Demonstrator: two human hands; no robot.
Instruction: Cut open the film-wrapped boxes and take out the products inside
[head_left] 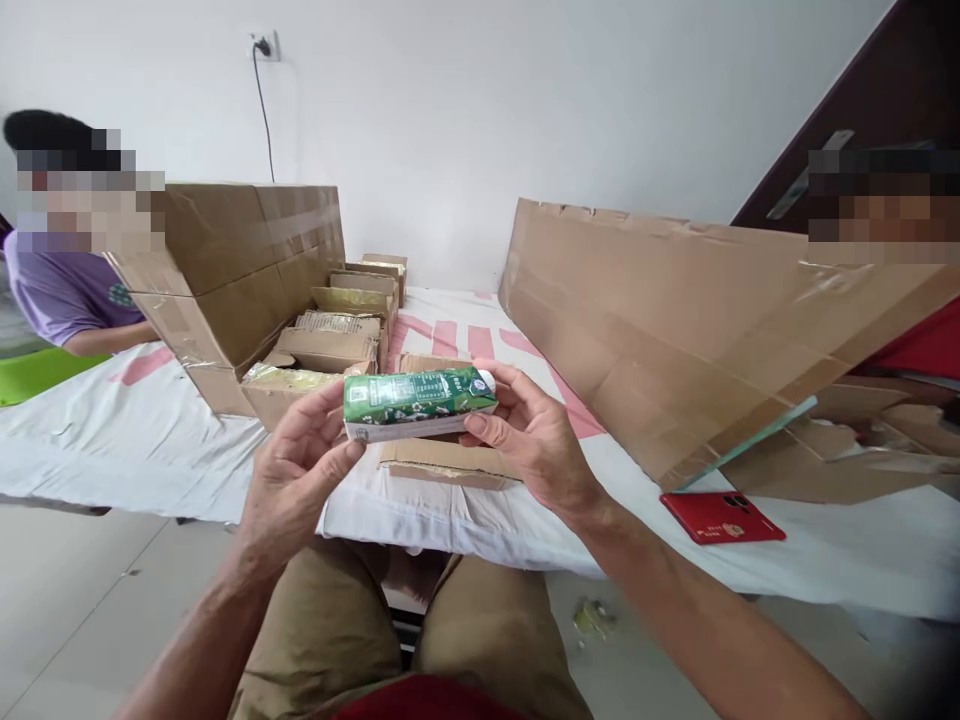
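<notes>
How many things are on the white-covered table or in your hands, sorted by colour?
Green and white: 1, the small rectangular carton held in both hands, left and right.
Red: 1, the flat phone on the white table cover.
Brown: 2 large taped cardboard boxes; the small brown boxes are too crowded to count.
Total: 4.

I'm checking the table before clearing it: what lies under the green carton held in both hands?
Under the green carton, a flat brown cardboard piece lies on the white table cover. The carton and both hands cover part of it.
</notes>
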